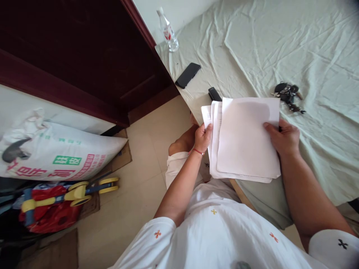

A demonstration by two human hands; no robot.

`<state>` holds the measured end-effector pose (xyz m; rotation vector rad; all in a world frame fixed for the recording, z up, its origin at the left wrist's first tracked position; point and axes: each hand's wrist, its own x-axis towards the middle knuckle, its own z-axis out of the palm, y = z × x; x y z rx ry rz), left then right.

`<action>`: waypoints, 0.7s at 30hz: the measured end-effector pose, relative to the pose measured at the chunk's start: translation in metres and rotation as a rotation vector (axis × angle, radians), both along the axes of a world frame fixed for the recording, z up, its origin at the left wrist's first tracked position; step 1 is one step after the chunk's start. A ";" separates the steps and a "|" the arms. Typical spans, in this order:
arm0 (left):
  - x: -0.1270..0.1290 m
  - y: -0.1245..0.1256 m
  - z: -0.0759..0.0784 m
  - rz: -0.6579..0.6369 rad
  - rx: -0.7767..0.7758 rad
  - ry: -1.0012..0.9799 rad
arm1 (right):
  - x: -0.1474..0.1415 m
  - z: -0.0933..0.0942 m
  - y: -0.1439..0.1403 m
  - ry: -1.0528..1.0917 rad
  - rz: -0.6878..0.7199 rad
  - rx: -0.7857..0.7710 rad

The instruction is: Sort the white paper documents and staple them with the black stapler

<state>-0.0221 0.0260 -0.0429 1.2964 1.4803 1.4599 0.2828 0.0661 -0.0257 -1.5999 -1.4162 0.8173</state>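
Note:
A loose stack of white paper sheets (246,142) is held up in front of my body, above the near edge of the table. My left hand (203,137) grips its left side, thumb on top, where several sheets fan out unevenly and show some print. On the right edge my right hand (284,136) is closed, its thumb pressed on the blank top sheet and its fingers hidden underneath. Just beyond the stack lies a black stapler-like object (214,94), partly covered by the paper.
A table with a pale green cloth (260,48) bears a plastic bottle (168,31), a black phone (187,74) and a bunch of keys (288,95). To the left on the floor are a large printed sack (75,149) and a yellow-and-blue wheeled toy (75,192) beside a dark red door (70,56).

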 end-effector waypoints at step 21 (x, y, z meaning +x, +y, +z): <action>0.002 -0.003 0.005 -0.043 -0.049 0.147 | -0.004 0.010 0.002 0.376 -0.020 0.108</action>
